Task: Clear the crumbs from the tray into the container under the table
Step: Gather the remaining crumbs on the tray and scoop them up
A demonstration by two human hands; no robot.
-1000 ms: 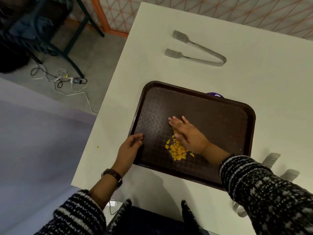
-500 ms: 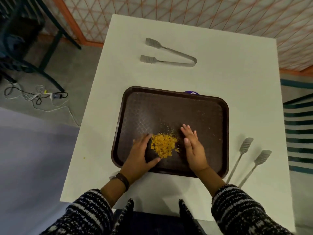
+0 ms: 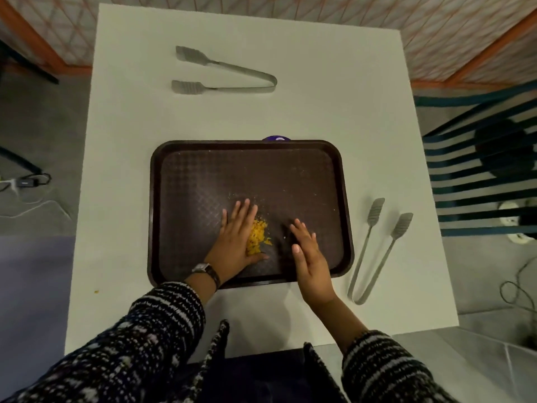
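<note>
A white tabletop point(image 3: 305, 112) carries a brown tray point(image 3: 203, 175) and two tongs; both hands, left point(image 3: 235, 239) and right point(image 3: 311, 260), lie flat-fingered, flanking yellow crumbs point(image 3: 257, 235), holding nothing.

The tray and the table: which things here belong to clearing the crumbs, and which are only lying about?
Part of the job:
- brown tray
- yellow crumbs heaped on it
- left hand, flat against the heap
- right hand, open beside it

Lying about:
- tongs at the far side
- second tongs right of the tray
- stray crumb on the white table
</note>
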